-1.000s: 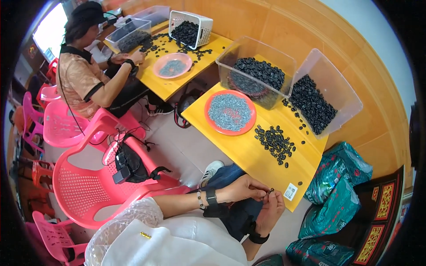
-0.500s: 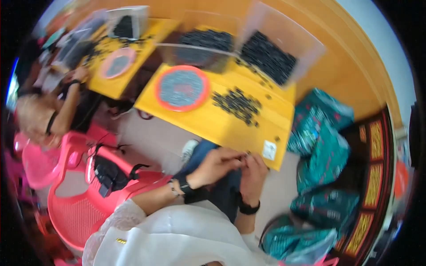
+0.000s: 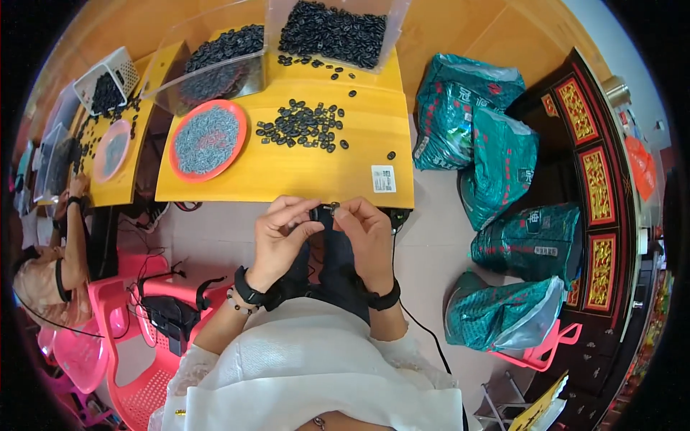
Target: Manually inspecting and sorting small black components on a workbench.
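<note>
Just off the front edge of the yellow table point(image 3: 287, 183), my two hands are close together. My left hand point(image 3: 277, 237) pinches a small black oval piece point(image 3: 315, 214) between thumb and fingers. In my right hand point(image 3: 370, 237), thumb and forefinger grip a second small dark piece point(image 3: 335, 206). A thin, brass-looking bit shows between the two pieces; whether it joins them I cannot tell. Beyond my hands lies a loose pile of black oval pieces point(image 3: 303, 126). To its left, a pink-red plate point(image 3: 204, 177) holds many small grey metal bits.
Clear bins of black pieces stand at the back, one with a tall wall point(image 3: 396, 36). Teal bags point(image 3: 503, 161) sit right of the table beside a dark carved cabinet point(image 3: 596, 194). At left are a pink chair point(image 3: 118, 352) and a co-worker's arm point(image 3: 74, 244) at another table.
The view has turned and sharpened, so the table now lies squarely ahead. My hands remain together near its front edge, and the pieces in them now show.
</note>
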`<control>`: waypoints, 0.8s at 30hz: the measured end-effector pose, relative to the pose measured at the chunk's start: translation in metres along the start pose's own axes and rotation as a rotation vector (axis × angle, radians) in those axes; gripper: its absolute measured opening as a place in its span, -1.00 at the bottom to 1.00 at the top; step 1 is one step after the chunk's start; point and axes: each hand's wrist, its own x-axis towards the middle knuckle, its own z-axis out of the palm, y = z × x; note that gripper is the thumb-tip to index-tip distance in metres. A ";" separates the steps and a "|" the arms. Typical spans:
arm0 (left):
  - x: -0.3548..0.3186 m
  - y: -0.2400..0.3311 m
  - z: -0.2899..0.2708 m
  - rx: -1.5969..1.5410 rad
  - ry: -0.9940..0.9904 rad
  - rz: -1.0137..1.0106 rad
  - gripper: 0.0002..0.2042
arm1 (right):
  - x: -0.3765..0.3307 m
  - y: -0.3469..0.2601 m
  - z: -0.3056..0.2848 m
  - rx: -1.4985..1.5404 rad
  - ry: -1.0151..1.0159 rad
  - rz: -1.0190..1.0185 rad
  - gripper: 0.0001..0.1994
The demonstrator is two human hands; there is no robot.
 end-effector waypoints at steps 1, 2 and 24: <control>0.001 0.003 -0.001 0.005 -0.007 -0.004 -0.66 | -0.001 0.001 -0.002 0.007 0.007 0.001 -0.90; 0.002 0.005 -0.001 0.118 -0.017 0.073 -0.63 | -0.002 0.003 -0.005 -0.065 0.016 -0.020 -0.90; 0.002 0.011 0.001 0.391 -0.068 0.249 -0.62 | -0.007 0.009 -0.014 -0.295 0.010 -0.123 -0.92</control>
